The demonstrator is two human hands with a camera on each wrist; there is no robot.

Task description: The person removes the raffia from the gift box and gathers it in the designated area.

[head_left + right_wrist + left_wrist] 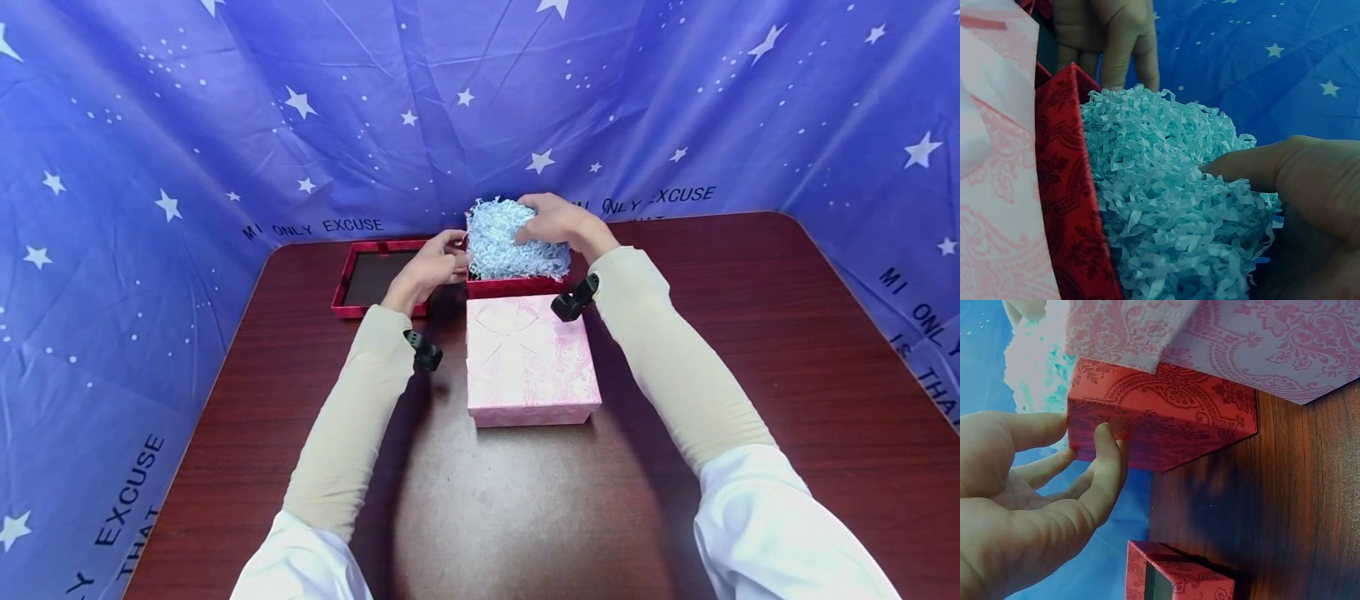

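Light blue shredded paper heaps above the rim of a red patterned box near the back of the table. My right hand grips the shredded paper from the right; its thumb presses into the top, while the other fingers are mostly hidden in the right wrist view. At the box's left side, my left hand touches the red wall with its fingertips, the fingers loosely bent. A pink lidded box with a ribbon bow stands directly in front of the red one.
Left of my left hand lies a shallow red lid, its dark inside facing up. The wooden table meets a blue star-print cloth behind. Wrist cameras sit on both sleeves.
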